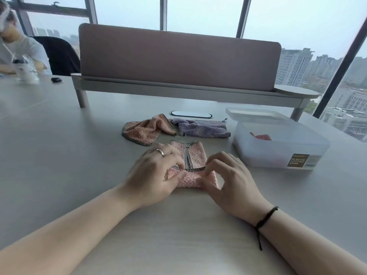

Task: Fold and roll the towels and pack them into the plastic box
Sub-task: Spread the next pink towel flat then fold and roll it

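Rolling the pink towel (pixel 191 167)
Your left hand (pixel 154 175) and right hand (pixel 232 179) pinch its near rolled edge on the surface (pixel 59 155).

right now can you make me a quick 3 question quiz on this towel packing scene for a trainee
1. True or false: the plastic box is on the person's right side of the table.
2. How many towels lie loose beyond the one being rolled?
3. Which hands grip the pink towel: A left only, B right only, C both?

Key
1. True.
2. Two: the peach towel and the purple towel.
3. C: the left hand and the right hand both pinch its rolled near end.
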